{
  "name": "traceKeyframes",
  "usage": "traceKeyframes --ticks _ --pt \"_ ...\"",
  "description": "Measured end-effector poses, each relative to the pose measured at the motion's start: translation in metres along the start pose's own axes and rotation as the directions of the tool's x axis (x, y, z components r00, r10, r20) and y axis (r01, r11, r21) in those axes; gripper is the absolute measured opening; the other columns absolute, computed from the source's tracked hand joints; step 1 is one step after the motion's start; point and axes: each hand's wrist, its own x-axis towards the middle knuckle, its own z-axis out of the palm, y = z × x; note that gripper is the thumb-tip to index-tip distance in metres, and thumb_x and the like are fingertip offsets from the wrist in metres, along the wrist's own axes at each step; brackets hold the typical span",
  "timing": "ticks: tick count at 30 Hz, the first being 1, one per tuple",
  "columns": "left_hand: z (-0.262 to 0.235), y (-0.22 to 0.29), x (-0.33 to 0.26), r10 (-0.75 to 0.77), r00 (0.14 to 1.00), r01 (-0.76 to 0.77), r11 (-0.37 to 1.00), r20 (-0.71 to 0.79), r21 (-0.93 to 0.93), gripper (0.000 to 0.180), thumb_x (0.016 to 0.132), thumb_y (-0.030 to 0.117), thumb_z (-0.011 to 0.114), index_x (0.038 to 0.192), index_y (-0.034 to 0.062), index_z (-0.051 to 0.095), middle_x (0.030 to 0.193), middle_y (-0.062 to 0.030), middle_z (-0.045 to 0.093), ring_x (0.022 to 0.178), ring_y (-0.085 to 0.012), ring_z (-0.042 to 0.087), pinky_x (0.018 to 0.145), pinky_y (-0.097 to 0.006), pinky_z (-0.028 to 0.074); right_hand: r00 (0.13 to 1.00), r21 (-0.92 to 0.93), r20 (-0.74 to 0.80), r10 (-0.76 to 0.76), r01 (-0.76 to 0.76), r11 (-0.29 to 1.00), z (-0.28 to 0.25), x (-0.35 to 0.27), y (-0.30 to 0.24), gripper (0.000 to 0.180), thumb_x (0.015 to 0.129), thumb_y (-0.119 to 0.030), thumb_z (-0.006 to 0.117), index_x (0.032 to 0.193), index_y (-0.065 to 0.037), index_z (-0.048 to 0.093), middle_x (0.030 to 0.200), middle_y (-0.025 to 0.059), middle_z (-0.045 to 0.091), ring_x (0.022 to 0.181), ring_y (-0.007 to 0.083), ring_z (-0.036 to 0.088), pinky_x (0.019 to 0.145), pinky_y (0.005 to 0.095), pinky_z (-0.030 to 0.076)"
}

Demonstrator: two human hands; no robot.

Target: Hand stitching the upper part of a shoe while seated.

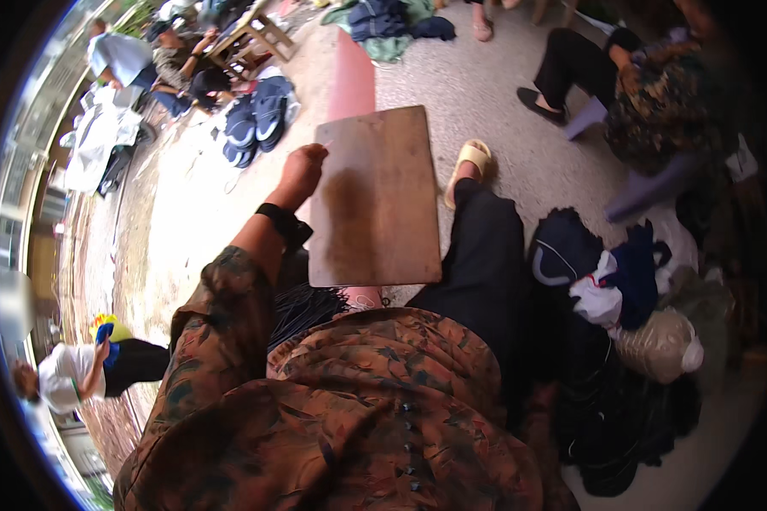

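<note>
My left hand [302,173], with a black band at the wrist, is closed at the upper left edge of a brown wooden board [392,196]. Its fingertips come against or very near that edge; whatever they pinch is too small to make out. The board lies flat in front of my lap, with a darker stain on its left half. Below it, a bundle of thin black cords [308,317] rests by my left thigh. Low on the right, beside my dark trouser leg, a dim reddish shape looks like my right hand [541,404]; its fingers are lost in shadow.
Dark cloth pieces [567,247], a white cloth [595,298] and a round translucent plastic container [660,345] are heaped at my right. A pink strip [352,81] runs out beyond the board. Stacked dark pieces [260,119] lie far left. Several people sit around.
</note>
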Motion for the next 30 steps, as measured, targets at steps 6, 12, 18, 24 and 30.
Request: traceKeyframes --ticks 6,12,18,24,30 --pt "0.004 -0.026 0.048 0.051 0.995 -0.074 0.952 0.087 0.297 0.028 0.093 0.026 0.049 0.095 0.0022 0.064 0.091 -0.018 0.065 0.085 -0.0365 0.06 0.075 -0.042 0.046 0.396 0.493 0.785 0.476 -0.865 -0.093 -0.069 0.057 -0.02 0.086 0.061 -0.013 0.082 0.134 0.002 0.038 0.129 0.018 0.052 0.12 0.0287 0.05 0.102 0.0374 0.04" --pt "0.022 -0.01 0.05 0.033 0.99 -0.089 0.9 0.137 0.426 0.029 0.088 0.026 0.06 0.107 0.0044 0.063 0.096 -0.0158 0.065 0.088 -0.0301 0.062 0.076 -0.039 0.047 0.335 0.5 0.761 0.555 -0.849 -0.173 -0.081 0.046 -0.025 0.091 0.056 -0.008 0.083 0.134 0.0 0.038 0.125 0.0174 0.054 0.115 0.0289 0.053 0.101 0.0372 0.04" --pt "0.004 -0.043 0.038 0.043 0.999 -0.048 0.952 0.022 0.304 0.036 0.085 0.018 0.067 0.116 0.0011 0.059 0.107 -0.0178 0.064 0.098 -0.0288 0.062 0.089 -0.038 0.048 0.275 0.5 0.808 0.521 -0.787 -0.361 -0.051 0.036 -0.025 0.099 0.058 0.0 0.082 0.141 0.003 0.028 0.131 0.0195 0.048 0.12 0.0289 0.048 0.102 0.0366 0.038" --pt "-0.011 -0.048 0.005 0.083 0.997 -0.082 0.976 0.005 0.199 0.033 0.086 0.013 0.067 0.115 0.0011 0.06 0.109 -0.0158 0.064 0.101 -0.026 0.06 0.091 -0.038 0.047 0.319 0.522 0.847 0.426 -0.649 -0.553 -0.033 0.03 -0.019 0.103 0.058 0.006 0.079 0.145 -0.001 0.023 0.127 0.0148 0.05 0.112 0.0239 0.051 0.094 0.0338 0.044" --pt "-0.015 -0.036 -0.043 0.039 0.996 -0.052 0.983 0.077 0.177 0.029 0.086 0.012 0.067 0.112 0.0007 0.061 0.108 -0.0136 0.064 0.097 -0.0232 0.061 0.086 -0.036 0.048 0.282 0.479 0.862 0.42 -0.725 -0.495 -0.047 0.054 -0.016 0.093 0.059 0.007 0.077 0.139 -0.001 0.031 0.125 0.0139 0.051 0.11 0.0246 0.052 0.093 0.0344 0.043"
